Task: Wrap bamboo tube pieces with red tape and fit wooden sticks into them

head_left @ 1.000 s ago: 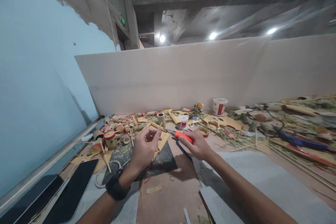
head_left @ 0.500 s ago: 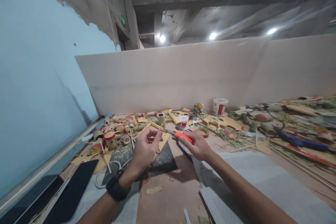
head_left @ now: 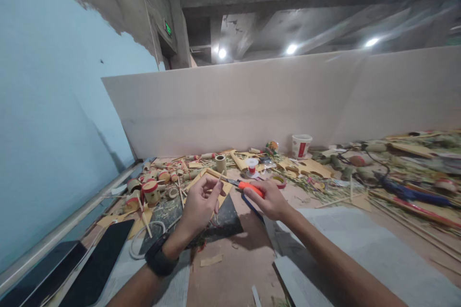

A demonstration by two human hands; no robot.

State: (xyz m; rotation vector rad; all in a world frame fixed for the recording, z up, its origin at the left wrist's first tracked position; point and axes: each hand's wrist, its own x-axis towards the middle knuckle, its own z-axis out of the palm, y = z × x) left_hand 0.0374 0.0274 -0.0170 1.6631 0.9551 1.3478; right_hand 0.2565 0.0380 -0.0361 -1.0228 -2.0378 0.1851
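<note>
Between the thumb and fingers of my left hand (head_left: 202, 201) is a thin wooden stick (head_left: 221, 175), its tip pointing up. My right hand (head_left: 270, 197) is wrapped round the orange handle of a utility knife (head_left: 251, 189). The knife's blade points left and lies close to the stick; whether they touch is too small to tell. Under my left hand lies a dark cutting mat (head_left: 230, 223) with yellowish board on its far part. A short bamboo tube (head_left: 221, 163) stands just beyond the hands, with a spool of red thread (head_left: 251, 167) to its right.
Red-banded bamboo pieces (head_left: 150, 193) crowd the left, near a black phone (head_left: 103, 261) and a looped white cable (head_left: 133, 244). A paper cup (head_left: 301, 146) stands at the back. On the right are a blue glue gun (head_left: 406, 192), plant scraps and paper sheets (head_left: 353, 254).
</note>
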